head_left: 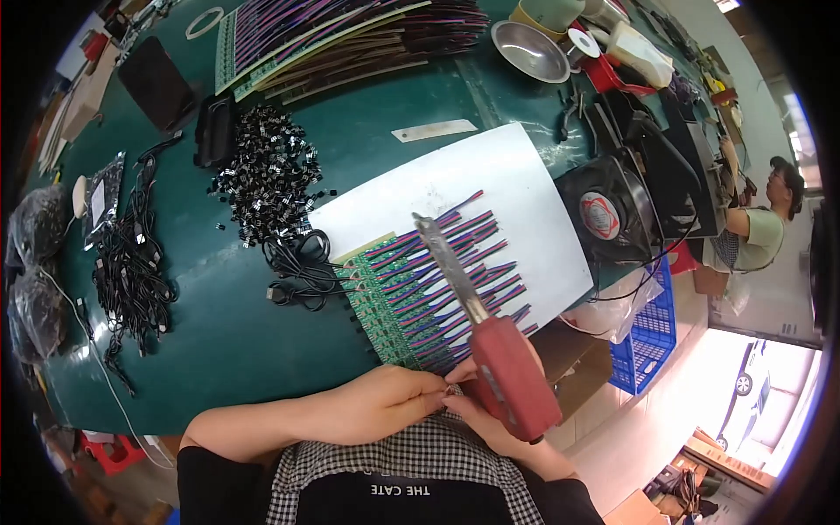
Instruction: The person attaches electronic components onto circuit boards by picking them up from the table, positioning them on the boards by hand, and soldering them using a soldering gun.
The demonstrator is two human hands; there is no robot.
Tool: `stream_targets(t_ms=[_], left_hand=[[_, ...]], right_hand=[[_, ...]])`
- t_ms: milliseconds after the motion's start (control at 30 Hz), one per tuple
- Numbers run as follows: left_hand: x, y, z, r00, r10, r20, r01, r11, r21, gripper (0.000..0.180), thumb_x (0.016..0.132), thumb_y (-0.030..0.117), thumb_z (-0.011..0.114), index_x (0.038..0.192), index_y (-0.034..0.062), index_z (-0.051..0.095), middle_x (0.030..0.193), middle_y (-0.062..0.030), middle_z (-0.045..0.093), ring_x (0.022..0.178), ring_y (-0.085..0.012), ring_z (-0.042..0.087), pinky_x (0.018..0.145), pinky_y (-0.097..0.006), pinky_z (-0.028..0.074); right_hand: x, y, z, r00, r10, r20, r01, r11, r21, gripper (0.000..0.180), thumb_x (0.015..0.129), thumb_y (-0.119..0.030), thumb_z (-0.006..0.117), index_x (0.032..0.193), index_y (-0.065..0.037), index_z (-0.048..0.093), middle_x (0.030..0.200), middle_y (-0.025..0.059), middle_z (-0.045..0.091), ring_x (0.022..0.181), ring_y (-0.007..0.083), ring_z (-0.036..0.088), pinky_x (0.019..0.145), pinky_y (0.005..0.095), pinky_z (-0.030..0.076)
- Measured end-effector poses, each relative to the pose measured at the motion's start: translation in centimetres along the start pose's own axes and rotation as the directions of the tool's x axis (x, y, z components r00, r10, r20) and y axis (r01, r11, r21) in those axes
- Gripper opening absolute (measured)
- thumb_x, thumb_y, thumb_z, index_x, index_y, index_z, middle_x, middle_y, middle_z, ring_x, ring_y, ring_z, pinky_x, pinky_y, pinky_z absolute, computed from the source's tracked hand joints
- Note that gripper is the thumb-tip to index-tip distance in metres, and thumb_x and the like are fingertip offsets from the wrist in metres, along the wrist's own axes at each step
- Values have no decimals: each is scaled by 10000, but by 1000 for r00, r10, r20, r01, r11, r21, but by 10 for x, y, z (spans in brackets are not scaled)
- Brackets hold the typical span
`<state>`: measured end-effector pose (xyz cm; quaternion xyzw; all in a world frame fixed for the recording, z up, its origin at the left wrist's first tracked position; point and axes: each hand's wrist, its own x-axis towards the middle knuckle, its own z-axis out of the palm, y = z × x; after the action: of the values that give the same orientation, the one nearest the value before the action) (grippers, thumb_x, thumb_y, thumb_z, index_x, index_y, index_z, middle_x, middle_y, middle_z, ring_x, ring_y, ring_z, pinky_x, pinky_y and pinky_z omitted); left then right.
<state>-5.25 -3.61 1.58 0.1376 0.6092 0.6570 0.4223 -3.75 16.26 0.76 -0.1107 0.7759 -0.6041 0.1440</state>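
At the near edge of the green workbench (262, 350), the left hand (385, 404) and the right hand (490, 411) are brought together over the person's checked garment. A red-handled soldering iron (490, 332) is gripped in the right hand, fingers curled shut around the handle; its metal shaft is directed away from the body, and the tip is seen over the white sheet (490, 192). The left hand is closed to a pinch, fingertips meeting those of the right hand; what is pinched is too small to tell. A green circuit board panel (376, 306), fitted with rows of red, blue and black wires (455, 280), is laid on the white sheet just beyond both hands. A coil of black cable (302, 267) is placed beside the panel's left edge, with a heap of small black components (267, 179) beyond it. A small black fan (608, 214) is stood at the sheet's right edge, and a metal bowl (529, 51) is set at the far side.
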Motion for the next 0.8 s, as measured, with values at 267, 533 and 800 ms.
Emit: stream_targets(t_ms=[267,533,800], left_hand=[[3,3,6,1000,10,0,-10,1000,-9,252,944,173,418,946,-24,575,775,-169,593,723,-271,591,666,-349,455],[-4,1,3,999,20,-29,-22,996,-84,261,952,169,403,900,3,598,795,-115,606,728,-223,571,716,-305,452],[-1,-1,7,999,1,-51,-6,996,-91,270,948,164,401,871,-13,590,730,-134,587,685,-229,570,662,-327,444]], right_hand=[[-14,11,-9,997,-77,-13,74,985,-159,456,780,56,644,1164,51,398,815,85,592,743,144,609,651,259,503],[-6,-4,-13,976,203,-78,-162,918,363,596,775,83,635,1287,15,338,1047,117,543,821,148,611,706,258,505],[-11,4,-1,953,273,129,-302,866,398,794,754,64,674,1388,33,196,1039,154,576,832,185,639,666,279,527]])
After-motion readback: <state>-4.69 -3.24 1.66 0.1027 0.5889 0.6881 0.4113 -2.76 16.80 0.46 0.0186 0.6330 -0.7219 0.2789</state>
